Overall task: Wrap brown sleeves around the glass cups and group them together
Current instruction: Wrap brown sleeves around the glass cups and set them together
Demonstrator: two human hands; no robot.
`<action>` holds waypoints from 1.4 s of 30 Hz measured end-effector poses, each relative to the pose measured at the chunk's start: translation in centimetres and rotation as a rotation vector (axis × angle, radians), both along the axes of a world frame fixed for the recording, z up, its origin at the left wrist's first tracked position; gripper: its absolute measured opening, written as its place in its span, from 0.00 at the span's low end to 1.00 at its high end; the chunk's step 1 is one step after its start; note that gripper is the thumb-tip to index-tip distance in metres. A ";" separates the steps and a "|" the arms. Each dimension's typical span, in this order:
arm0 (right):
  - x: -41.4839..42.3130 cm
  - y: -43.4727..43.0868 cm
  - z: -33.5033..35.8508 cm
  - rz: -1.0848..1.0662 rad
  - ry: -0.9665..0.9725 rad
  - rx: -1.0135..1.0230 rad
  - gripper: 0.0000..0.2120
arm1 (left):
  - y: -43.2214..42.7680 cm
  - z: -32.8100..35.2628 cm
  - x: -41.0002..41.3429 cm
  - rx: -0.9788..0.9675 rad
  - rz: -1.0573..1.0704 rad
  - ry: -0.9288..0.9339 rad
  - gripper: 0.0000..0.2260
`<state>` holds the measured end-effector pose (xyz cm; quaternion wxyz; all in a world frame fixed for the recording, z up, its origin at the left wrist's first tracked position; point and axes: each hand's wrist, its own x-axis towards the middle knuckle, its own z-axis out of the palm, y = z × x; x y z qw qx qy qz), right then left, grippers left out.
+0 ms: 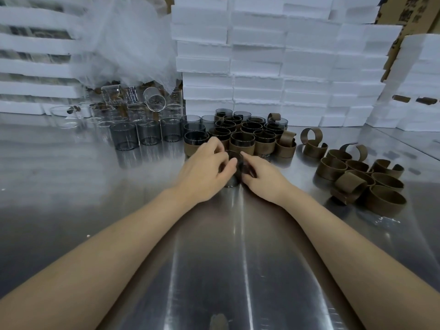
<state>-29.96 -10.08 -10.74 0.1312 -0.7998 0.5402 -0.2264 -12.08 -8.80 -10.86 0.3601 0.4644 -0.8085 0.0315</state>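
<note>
The glass cup (pixel 232 182) stands on the tabletop (pixel 214 270), right between the two hands. The left hand (pixel 203 171) curls its fingers round the cup's left side and top. The right hand (pixel 260 178) pinches it from the other side. I cannot tell if it is wrapped yet, because the fingers hide that part. To do this step well, I think the hands should keep the cup straight up and make the wrap snug and even all the way round. Just behind sits the group of wrapped cups (pixel 247 139), very near, so go gently there. Bare cups (pixel 147 133) stand to the left and loose sleeves (pixel 357 179) lie to the right. The most free room is in front, near the person.
</note>
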 end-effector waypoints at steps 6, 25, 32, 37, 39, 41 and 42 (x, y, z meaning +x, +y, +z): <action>-0.1 0.6 0.1 0.076 -0.242 0.132 0.28 | -0.4 -0.3 0.7 0.352 -0.038 0.155 0.26; 0.2 1.0 0.0 0.094 -0.431 -0.263 0.33 | -0.2 0.3 0.2 0.589 -0.395 0.536 0.31; 0.2 1.1 0.2 0.151 -0.451 -0.284 0.33 | 0.2 0.6 0.2 0.607 -0.409 0.539 0.31; 0.2 0.9 0.2 0.130 -0.495 -0.264 0.34 | 0.2 0.7 0.1 0.620 -0.365 0.556 0.30; 0.3 0.8 0.3 0.111 -0.530 -0.232 0.35 | 0.2 0.7 0.2 0.625 -0.341 0.587 0.25; 0.3 0.7 0.2 0.107 -0.556 -0.202 0.34 | 0.2 0.8 0.2 0.646 -0.342 0.619 0.22; 0.3 0.7 0.2 0.108 -0.567 -0.188 0.34 | 0.2 0.8 0.2 0.663 -0.347 0.638 0.21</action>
